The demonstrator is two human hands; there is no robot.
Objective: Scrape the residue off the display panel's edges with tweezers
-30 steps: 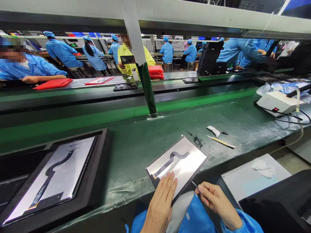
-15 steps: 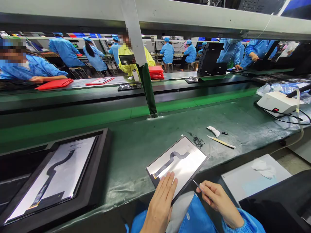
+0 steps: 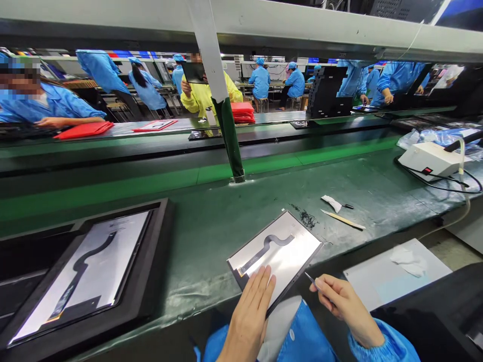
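The display panel [image 3: 277, 254] lies back side up at the near edge of the green bench [image 3: 211, 226], a dark ribbon cable [image 3: 266, 246] curving across its silvery back. It is pinned flat by the left hand [image 3: 251, 306], whose fingers are held straight and together on the near corner, grasping nothing. A thin metal tool [image 3: 310, 277] is pinched between the fingertips of the right hand [image 3: 337, 301], its tip held just off the panel's right edge, not touching. The step in hand is judged to be work along that edge seam; a steady pin and a shallow, careful entry of the tip would be called for next. To the left, a black tray [image 3: 151, 261] is seen holding a second panel [image 3: 83, 274], likewise back side up.
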